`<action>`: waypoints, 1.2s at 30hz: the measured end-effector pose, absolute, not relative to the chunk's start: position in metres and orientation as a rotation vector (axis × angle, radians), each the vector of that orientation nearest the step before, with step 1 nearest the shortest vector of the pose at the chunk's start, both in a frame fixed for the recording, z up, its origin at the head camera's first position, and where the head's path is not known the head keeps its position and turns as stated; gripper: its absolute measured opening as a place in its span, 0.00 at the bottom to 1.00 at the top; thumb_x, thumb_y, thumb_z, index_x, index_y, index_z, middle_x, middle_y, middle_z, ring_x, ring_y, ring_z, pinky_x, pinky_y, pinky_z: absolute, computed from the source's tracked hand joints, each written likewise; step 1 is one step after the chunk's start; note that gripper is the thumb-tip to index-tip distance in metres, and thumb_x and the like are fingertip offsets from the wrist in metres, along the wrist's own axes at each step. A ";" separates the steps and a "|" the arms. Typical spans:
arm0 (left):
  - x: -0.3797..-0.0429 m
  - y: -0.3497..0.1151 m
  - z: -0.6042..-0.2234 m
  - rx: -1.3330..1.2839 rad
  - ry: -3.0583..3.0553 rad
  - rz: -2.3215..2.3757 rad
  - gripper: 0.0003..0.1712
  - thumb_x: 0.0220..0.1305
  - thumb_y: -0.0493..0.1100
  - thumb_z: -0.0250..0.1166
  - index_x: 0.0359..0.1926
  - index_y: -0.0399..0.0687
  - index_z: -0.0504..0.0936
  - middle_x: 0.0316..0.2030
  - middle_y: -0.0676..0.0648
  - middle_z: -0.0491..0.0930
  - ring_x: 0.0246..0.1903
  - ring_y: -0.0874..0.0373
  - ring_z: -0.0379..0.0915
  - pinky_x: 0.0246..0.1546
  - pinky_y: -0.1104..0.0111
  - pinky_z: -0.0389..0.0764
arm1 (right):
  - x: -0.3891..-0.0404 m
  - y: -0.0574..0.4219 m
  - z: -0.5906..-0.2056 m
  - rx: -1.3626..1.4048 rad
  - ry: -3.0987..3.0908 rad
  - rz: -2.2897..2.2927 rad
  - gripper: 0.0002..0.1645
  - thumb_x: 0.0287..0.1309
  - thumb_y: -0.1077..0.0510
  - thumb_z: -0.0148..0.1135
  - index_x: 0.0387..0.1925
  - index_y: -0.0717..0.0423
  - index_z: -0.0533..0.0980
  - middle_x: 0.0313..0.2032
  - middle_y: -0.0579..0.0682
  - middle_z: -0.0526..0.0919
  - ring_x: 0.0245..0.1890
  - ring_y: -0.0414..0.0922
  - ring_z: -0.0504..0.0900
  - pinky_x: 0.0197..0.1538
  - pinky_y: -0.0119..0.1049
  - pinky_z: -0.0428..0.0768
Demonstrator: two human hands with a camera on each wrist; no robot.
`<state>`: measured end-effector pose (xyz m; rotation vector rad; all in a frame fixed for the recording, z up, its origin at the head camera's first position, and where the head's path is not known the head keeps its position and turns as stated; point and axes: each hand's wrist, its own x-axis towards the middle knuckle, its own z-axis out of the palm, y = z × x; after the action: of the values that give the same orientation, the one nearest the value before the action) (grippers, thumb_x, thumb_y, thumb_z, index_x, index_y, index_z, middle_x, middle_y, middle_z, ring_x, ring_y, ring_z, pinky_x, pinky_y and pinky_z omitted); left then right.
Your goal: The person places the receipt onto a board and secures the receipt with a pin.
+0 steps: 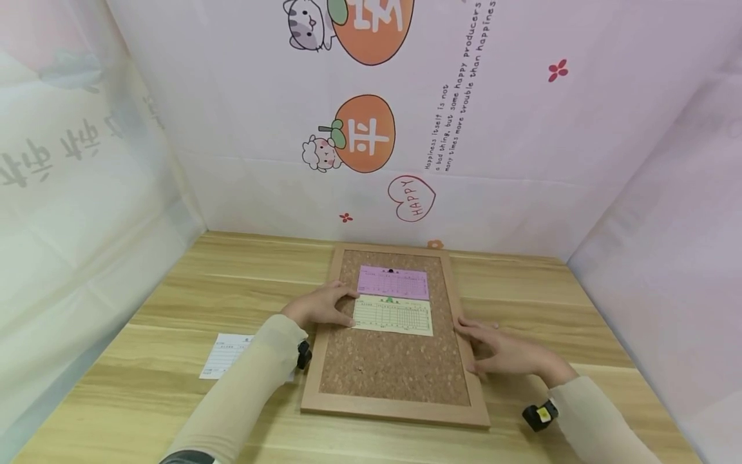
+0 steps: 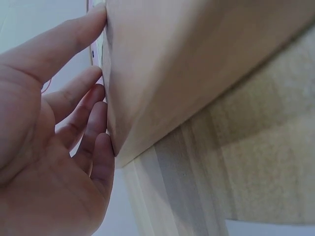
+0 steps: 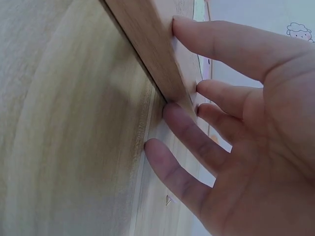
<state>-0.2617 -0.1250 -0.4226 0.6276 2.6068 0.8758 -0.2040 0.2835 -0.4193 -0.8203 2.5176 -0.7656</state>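
A wood-framed corkboard point(image 1: 394, 367) lies on the table. A pink printed slip point(image 1: 394, 283) with a black pin point(image 1: 391, 270) at its top lies on the cork. Just below it is a pale yellow slip point(image 1: 392, 319), with a small green pin point(image 1: 390, 299) at its top edge. My left hand point(image 1: 320, 305) reaches over the board's left frame, its thumb and fingertips at the yellow slip's left edge. On the opposite side, my right hand point(image 1: 510, 351) rests its fingertips against the right frame. Neither hand's fingers are curled round anything.
A white printed slip point(image 1: 225, 354) lies on the wood-grain table point(image 1: 261, 270) left of the board, partly hidden by the left forearm. Near the right hand is a tiny shiny object point(image 1: 495, 325). Printed cloth point(image 1: 493, 212) hangs behind and at both sides.
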 end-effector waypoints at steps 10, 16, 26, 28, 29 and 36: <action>-0.265 -0.126 -0.421 0.739 2.572 0.901 0.35 0.63 0.46 0.71 0.68 0.43 0.72 0.65 0.42 0.67 0.65 0.46 0.63 0.66 0.51 0.63 | -0.203 0.285 -0.415 -0.832 2.506 -0.793 0.49 0.63 0.47 0.68 0.75 0.65 0.57 0.76 0.66 0.48 0.72 0.71 0.47 0.64 0.73 0.52; -0.262 -0.138 -0.422 0.769 2.487 1.070 0.37 0.65 0.45 0.71 0.70 0.39 0.68 0.66 0.39 0.69 0.64 0.43 0.66 0.65 0.51 0.66 | -0.201 0.284 -0.416 -0.829 2.530 -0.749 0.49 0.62 0.45 0.67 0.74 0.64 0.58 0.76 0.66 0.50 0.72 0.72 0.46 0.65 0.73 0.43; -0.250 -0.176 -0.412 0.760 2.518 1.129 0.34 0.67 0.43 0.67 0.70 0.40 0.68 0.67 0.38 0.68 0.64 0.38 0.65 0.63 0.45 0.67 | -0.202 0.284 -0.419 -0.828 2.532 -0.754 0.49 0.62 0.45 0.68 0.74 0.63 0.59 0.76 0.66 0.50 0.72 0.72 0.45 0.66 0.73 0.40; -0.247 -0.187 -0.410 0.757 2.547 1.096 0.33 0.67 0.43 0.67 0.69 0.39 0.68 0.67 0.37 0.68 0.63 0.37 0.65 0.62 0.45 0.68 | -0.202 0.284 -0.419 -0.826 2.527 -0.755 0.49 0.62 0.45 0.68 0.75 0.63 0.59 0.76 0.65 0.49 0.72 0.73 0.44 0.66 0.73 0.39; -0.246 -0.192 -0.409 0.768 2.565 1.072 0.33 0.67 0.44 0.67 0.69 0.38 0.69 0.66 0.37 0.68 0.63 0.37 0.66 0.62 0.45 0.68 | -0.202 0.284 -0.419 -0.827 2.525 -0.755 0.49 0.62 0.45 0.68 0.75 0.63 0.58 0.76 0.65 0.49 0.72 0.73 0.44 0.66 0.73 0.39; -0.237 -0.230 -0.411 0.741 2.574 1.028 0.35 0.65 0.45 0.70 0.68 0.35 0.70 0.61 0.34 0.73 0.59 0.36 0.71 0.59 0.46 0.72 | -0.204 0.283 -0.419 -0.840 2.522 -0.750 0.49 0.62 0.45 0.68 0.75 0.63 0.58 0.76 0.65 0.50 0.72 0.73 0.46 0.65 0.73 0.40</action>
<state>-0.2372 -0.2297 -0.4109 0.7409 2.5738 1.0281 -0.2041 0.2829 -0.4186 -0.8402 2.5219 -0.7496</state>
